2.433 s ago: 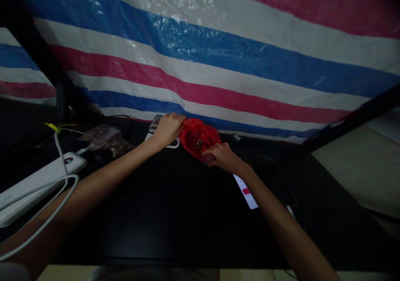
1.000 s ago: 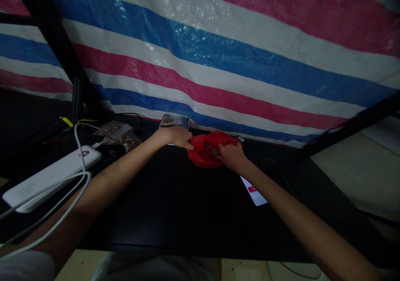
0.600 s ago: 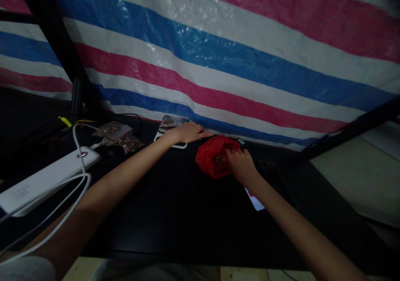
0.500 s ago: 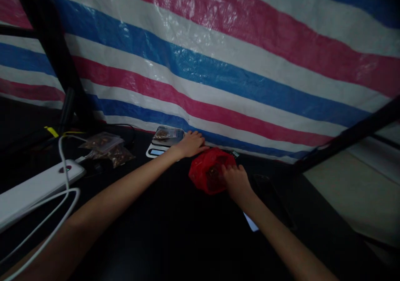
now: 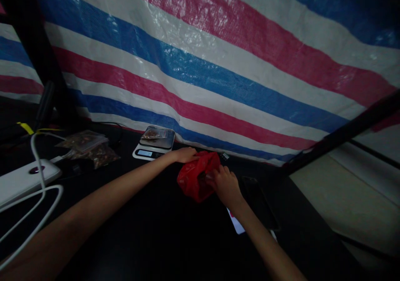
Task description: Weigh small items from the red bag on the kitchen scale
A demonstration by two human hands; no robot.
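A crumpled red plastic bag (image 5: 190,180) rests on the black table, its mouth facing me; the contents are too dark to make out. My left hand (image 5: 187,154) is closed on the far left rim of the bag, fingertips partly hidden by the red plastic. On the right side of the mouth my right hand (image 5: 227,185) grips the edge, fingers curled and the thumb side reaching into the opening. Left of the bag, beside my left wrist, stands a small digital scale (image 5: 165,141) with a lit display. A clear packet (image 5: 155,133) of brown bits lies on its plate.
Several clear bags (image 5: 101,154) of brown pieces lie at the left. Near them are a white power strip (image 5: 28,181) and a looped white cable (image 5: 59,197). A dark phone-like slab (image 5: 261,202) and a white card (image 5: 236,225) lie by my right forearm. Striped sheeting (image 5: 200,85) hangs behind.
My left hand has shifted from spread fingers beside the bag onto its rim. The bag's mouth has narrowed and tilted. The view has turned slightly right.
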